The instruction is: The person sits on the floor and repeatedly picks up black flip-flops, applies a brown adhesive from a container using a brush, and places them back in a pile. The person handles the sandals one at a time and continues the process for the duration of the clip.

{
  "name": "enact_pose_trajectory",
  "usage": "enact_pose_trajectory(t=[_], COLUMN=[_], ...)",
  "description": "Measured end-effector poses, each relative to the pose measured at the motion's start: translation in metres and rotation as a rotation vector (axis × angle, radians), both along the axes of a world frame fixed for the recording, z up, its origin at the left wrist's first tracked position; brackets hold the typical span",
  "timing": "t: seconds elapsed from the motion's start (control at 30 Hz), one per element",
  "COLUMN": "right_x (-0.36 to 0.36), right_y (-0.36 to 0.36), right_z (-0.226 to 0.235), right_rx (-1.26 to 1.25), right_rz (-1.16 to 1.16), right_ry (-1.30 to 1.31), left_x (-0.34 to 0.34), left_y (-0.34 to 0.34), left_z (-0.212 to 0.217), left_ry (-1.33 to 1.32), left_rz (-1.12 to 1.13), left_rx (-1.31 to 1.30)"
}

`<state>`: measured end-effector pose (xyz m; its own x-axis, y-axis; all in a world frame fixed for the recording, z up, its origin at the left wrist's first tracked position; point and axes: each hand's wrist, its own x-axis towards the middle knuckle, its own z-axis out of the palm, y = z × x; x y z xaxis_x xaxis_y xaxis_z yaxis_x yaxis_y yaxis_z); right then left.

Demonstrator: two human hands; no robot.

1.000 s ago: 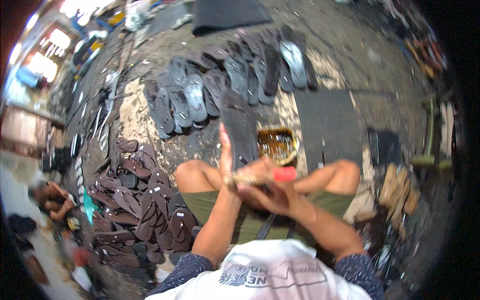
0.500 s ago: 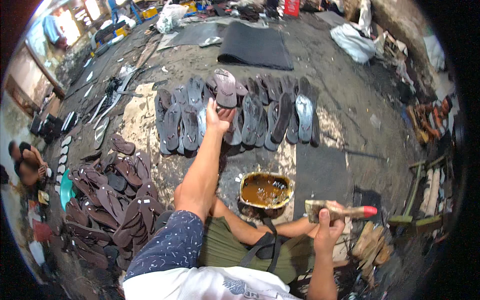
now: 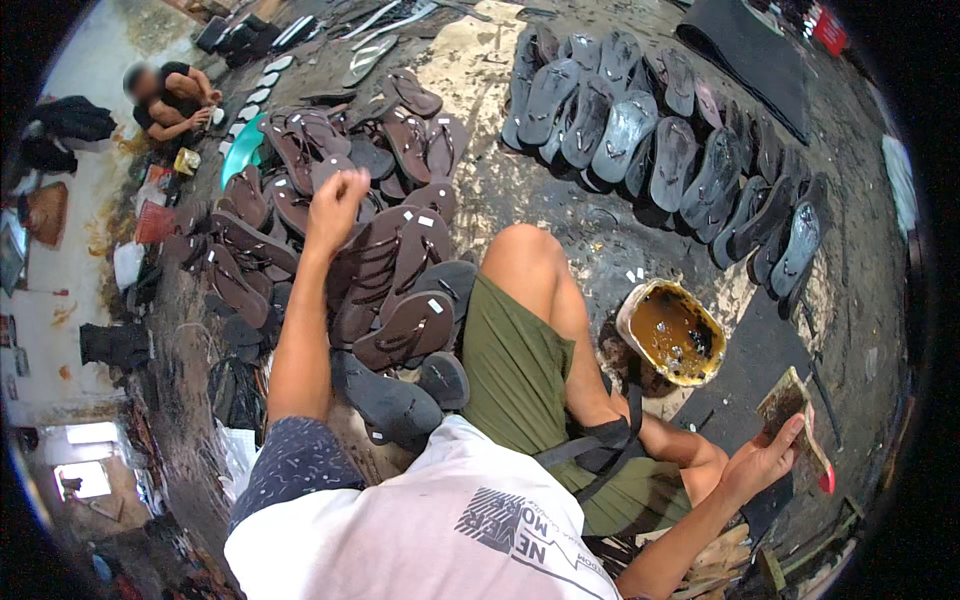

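Observation:
My left hand (image 3: 338,198) is over a heap of brown flip-flops (image 3: 412,330) on my left, its fingers curled beside a brown sole. Whether they grip a flip-flop is hidden. My right hand (image 3: 762,462) is closed around a wide, stained brush (image 3: 784,400) whose handle ends in red. Between my right hand and the rows of flip-flops stands a tub (image 3: 628,318) of brown, glossy liquid with dark bits. Dark flip-flops (image 3: 672,165) stand close together in rows at the far right; some soles look wet and shiny.
Black sheets (image 3: 745,65) lie beyond the rows, and a dark mat (image 3: 755,345) lies right of the tub. Wood pieces (image 3: 722,560) are near my right forearm. Another person (image 3: 170,100) crouches at the far left, near a green basin (image 3: 242,155) and white soles (image 3: 258,97).
My view has swung left. My left hand has left the flip-flop at the rows and moved to the brown heap. My right hand still holds the brush, now tilted differently.

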<state>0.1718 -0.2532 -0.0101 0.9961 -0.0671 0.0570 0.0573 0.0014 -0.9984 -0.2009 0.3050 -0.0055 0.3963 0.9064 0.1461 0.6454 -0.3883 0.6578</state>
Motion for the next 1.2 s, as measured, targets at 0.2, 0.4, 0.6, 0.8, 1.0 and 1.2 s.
enact_pose_trajectory(t=[0.2,0.4,0.6,0.8,1.0,1.2], right_x=[-0.003,0.003,0.014,0.013,0.034,0.010], right_y=[0.048,0.075,0.101,0.064,-0.022,0.036], right_z=[0.003,-0.012,-0.107,-0.027,0.007,0.035], right_rx=[-0.026,-0.572,-1.016,-0.178,-0.680,0.515], right_rz=[0.090,0.423,0.555,0.420,0.276,-0.076], right_ry=[-0.105,0.096,-0.388,-0.250,-0.247,-0.059], left_x=[-0.049,-0.064,0.031,0.036,0.066,0.140], left_y=[-0.065,-0.056,-0.152,-0.190,-0.204,-0.213], left_z=[-0.020,0.010,0.028,-0.029,-0.013,0.011], left_ry=[0.932,0.446,-0.381,-0.023,0.073,-0.686], left_rz=[-0.097,0.066,-0.228,-0.643,-0.617,-0.487], left_rx=[0.071,0.483,-0.317,0.042,-0.010,-0.810])
